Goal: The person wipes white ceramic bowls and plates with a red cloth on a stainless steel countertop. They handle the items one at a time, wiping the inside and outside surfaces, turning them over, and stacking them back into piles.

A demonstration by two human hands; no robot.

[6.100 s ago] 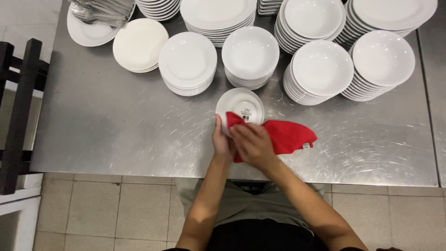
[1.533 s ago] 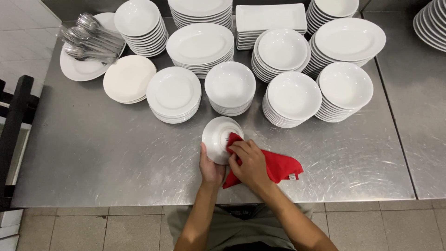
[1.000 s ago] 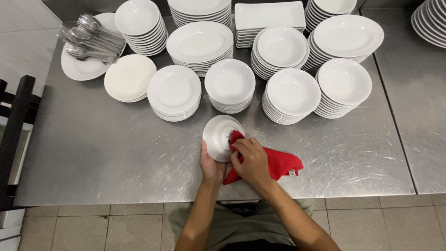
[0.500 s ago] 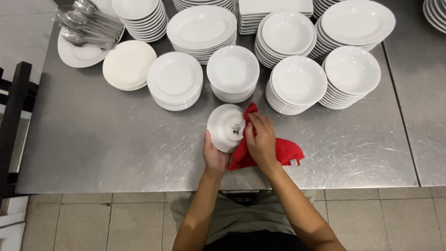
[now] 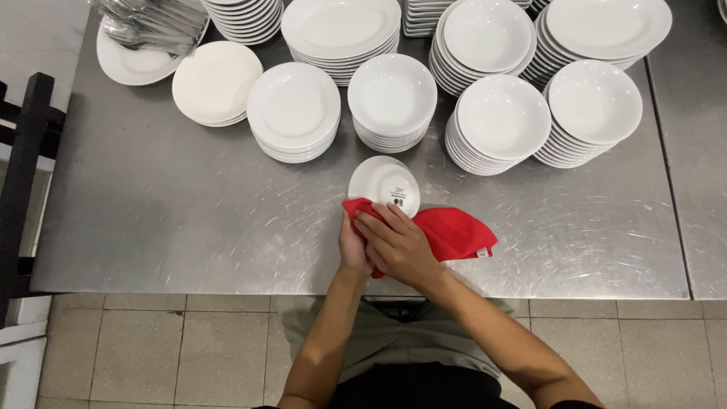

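A small white plate [image 5: 382, 184] is held tilted, its underside toward me, just above the steel table [image 5: 174, 212]. My left hand [image 5: 351, 248] grips the plate's lower edge from below. My right hand [image 5: 394, 242] presses a red cloth [image 5: 453, 232] against the plate's lower rim; the cloth's loose end lies on the table to the right. Both hands are close together near the table's front edge.
Several stacks of white plates and bowls [image 5: 394, 98] fill the back of the table. A plate with metal spoons [image 5: 144, 30] sits at the back left. A dark chair frame [image 5: 23, 174] stands left of the table. Tiled floor lies below.
The plate has turned in my hands and the cloth now sits at its lower rim instead of its right side. The view has shifted slightly.
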